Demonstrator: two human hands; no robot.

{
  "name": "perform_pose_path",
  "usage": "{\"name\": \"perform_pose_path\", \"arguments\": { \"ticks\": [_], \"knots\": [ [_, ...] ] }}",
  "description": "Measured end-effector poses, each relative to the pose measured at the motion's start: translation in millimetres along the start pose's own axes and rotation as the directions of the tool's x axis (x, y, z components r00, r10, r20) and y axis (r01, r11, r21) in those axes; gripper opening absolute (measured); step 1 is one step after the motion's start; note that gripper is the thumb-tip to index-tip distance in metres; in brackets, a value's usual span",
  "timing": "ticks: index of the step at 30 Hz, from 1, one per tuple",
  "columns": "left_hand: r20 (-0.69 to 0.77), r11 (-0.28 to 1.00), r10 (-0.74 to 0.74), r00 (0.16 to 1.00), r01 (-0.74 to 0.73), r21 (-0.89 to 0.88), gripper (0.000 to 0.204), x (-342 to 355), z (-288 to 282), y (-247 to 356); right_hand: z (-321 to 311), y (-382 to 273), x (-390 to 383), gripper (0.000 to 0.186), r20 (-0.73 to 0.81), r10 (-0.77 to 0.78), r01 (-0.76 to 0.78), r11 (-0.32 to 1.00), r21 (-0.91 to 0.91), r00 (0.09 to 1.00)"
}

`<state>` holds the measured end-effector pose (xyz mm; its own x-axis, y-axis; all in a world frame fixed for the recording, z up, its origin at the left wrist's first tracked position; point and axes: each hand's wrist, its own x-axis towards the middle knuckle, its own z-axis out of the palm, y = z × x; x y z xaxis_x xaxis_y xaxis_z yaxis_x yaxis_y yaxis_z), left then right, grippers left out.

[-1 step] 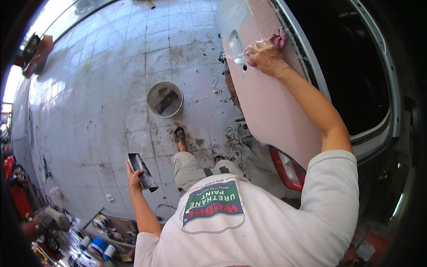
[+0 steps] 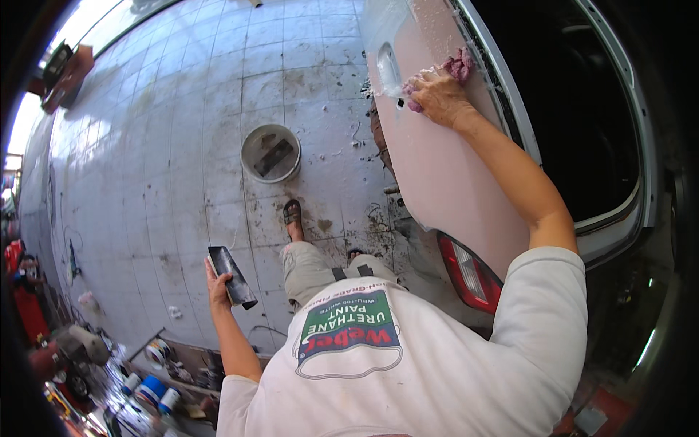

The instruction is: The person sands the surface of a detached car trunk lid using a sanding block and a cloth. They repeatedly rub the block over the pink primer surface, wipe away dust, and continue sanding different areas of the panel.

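Note:
My right hand (image 2: 440, 102) is closed on a wet, crumpled pinkish-purple cloth (image 2: 459, 65), pressing it against the pale pink side panel (image 2: 455, 171) of a car. Part of the cloth bulges out past the fingers on both sides. Just left of that hand is a light oval recess (image 2: 388, 69) in the panel, with whitish wet residue around it. Away from the car, at the lower left, my left hand (image 2: 217, 289) grips a dark, flat rectangular sanding block (image 2: 233, 275), thumb across its face. The block is held in the air above the tiled floor.
A round grey bucket (image 2: 246, 162) with a dark block inside stands on the wet tiles ahead of my sandalled foot (image 2: 293, 216). The red tail light (image 2: 470, 273) and dark window opening (image 2: 582, 109) lie to the right. Cans and tools (image 2: 153, 390) crowd the lower left.
The view has shifted slightly, so the bucket and floor appear a little higher. Both hands keep their holds, and the right hand with the cloth stays at nearly the same spot on the panel.

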<state>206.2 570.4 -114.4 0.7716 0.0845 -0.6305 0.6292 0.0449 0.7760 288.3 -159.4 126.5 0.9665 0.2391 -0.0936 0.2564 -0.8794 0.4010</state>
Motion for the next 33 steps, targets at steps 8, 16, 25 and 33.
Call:
{"name": "perform_pose_path", "arguments": {
  "ticks": [8, 16, 25, 33],
  "knots": [
    [-0.153, 0.997, -0.014, 0.988, 0.003, -0.074, 0.115, -164.2, -17.8, -105.7, -49.7, -71.9, -187.4, 0.018, -0.06, -0.315, 0.32, 0.94, 0.121, 0.947],
    [-0.141, 0.993, -0.112, 0.984, 0.106, -0.056, 0.119, -248.3, -28.9, -183.8, -97.4, -73.5, -285.3, 0.038, -0.087, -0.175, 0.189, 0.961, 0.2, 0.981],
    [0.045, 0.987, -0.091, 0.995, 0.084, 0.134, 0.119, -275.6, -28.5, -194.2, -144.8, -48.8, -281.5, 0.07, 0.17, 0.364, -0.353, 0.931, -0.09, 0.916],
    [0.07, 0.928, -0.135, 0.988, 0.101, 0.357, 0.118, -343.1, -29.5, -277.0, -128.2, -79.5, -302.1, 0.096, 0.083, 0.281, -0.245, 0.923, -0.296, 0.956]
  ]
}}
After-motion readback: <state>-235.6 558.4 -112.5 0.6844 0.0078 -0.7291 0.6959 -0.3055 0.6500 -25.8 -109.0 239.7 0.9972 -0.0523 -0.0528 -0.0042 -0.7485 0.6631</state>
